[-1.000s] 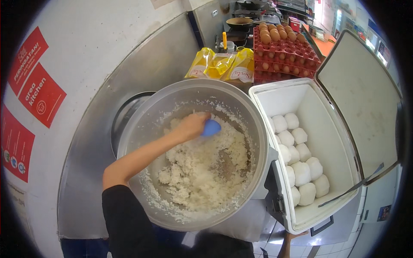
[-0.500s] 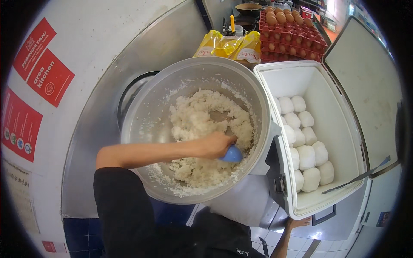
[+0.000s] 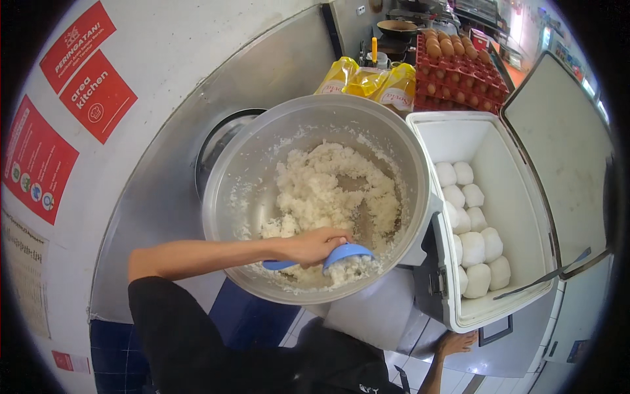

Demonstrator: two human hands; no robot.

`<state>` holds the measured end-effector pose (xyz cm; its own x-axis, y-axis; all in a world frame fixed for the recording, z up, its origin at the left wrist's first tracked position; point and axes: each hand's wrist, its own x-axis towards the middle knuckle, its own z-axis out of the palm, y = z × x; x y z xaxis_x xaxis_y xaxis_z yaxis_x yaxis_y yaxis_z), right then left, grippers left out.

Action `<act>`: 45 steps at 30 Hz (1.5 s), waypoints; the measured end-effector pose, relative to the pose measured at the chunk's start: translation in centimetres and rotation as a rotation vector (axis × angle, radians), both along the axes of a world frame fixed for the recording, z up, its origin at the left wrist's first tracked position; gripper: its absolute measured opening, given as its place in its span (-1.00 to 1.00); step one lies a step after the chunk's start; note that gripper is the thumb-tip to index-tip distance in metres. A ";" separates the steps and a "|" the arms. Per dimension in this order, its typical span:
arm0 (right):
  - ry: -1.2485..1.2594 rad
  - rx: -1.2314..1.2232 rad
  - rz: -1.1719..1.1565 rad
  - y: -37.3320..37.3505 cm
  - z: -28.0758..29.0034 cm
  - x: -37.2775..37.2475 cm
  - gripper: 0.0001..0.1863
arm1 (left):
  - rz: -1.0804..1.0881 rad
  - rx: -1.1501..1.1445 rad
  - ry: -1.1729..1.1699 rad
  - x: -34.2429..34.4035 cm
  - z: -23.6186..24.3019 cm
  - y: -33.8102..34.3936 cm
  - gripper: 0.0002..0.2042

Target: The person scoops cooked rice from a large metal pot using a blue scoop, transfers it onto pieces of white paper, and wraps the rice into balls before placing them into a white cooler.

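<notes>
Gripping one blue scoop (image 3: pixel 348 251) in the left hand (image 3: pixel 321 245), fingers wrapped round and covering mid-handle. Held just inside the near rim of one big metal pot (image 3: pixel 262 141), above white rice (image 3: pixel 315 190), with rice at the scoop's mouth. At lower right, near one white cooler (image 3: pixel 518 203), one right hand (image 3: pixel 457 342) with fingers partly extended; can't tell if holding or touching anything. Inside cooler: about thirteen white bundles (image 3: pixel 473 249), leftmost partly behind the wall, exact count unclear. Beyond: three yellow packs (image 3: pixel 367 81), partly behind the pot; stacked red egg trays (image 3: pixel 456 77), too crowded to count.
</notes>
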<state>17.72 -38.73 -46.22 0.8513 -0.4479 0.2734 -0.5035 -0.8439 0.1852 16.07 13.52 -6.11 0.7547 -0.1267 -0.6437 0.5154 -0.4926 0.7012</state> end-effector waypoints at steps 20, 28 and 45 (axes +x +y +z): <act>-0.088 0.109 -0.036 0.8 -0.4 0.7 -0.52 | 0.350 -0.146 0.004 0.8 -1.1 -2.0 -0.66; 0.180 0.254 -0.105 2.7 2.9 0.5 -0.45 | 0.772 -0.640 -0.116 -3.8 2.0 3.9 -0.61; -0.071 1.254 0.569 6.2 10.6 -8.4 -0.85 | 0.946 -1.805 -0.143 -13.0 -11.8 -21.1 -0.64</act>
